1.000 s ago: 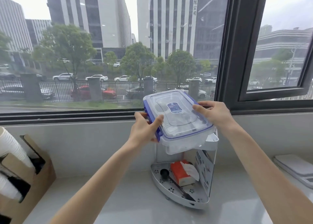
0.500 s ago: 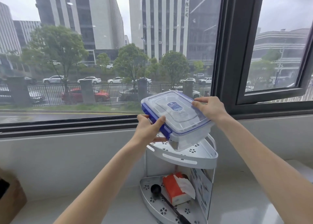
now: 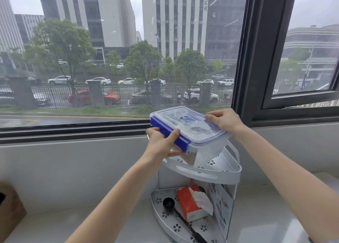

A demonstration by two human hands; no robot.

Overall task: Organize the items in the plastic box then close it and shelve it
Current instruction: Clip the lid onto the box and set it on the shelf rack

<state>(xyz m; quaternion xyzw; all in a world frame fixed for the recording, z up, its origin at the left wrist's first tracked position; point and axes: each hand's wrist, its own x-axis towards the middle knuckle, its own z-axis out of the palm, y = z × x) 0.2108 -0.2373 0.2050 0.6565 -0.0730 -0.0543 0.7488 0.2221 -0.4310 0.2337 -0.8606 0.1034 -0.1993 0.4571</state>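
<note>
A clear plastic box [image 3: 190, 129] with blue latches and its lid on is held by both of my hands just above the top tier of a white two-tier corner shelf [image 3: 207, 173]. My left hand [image 3: 161, 143] grips its near-left blue latch side. My right hand [image 3: 223, 120] holds the far-right edge. The box tilts slightly, its lower corner close to or touching the top tier; I cannot tell which. What is inside the box is not visible.
On the shelf's bottom tier lie an orange tissue pack [image 3: 192, 202] and a black scoop [image 3: 169, 203]. The shelf stands on a pale counter [image 3: 110, 224] against the wall under a large window [image 3: 110, 59]. A cardboard holder [image 3: 9, 208] sits at far left.
The box has come down toward the shelf's top tier, still held by both hands. The view has shifted up and closer, so the cardboard holder has nearly left the frame.
</note>
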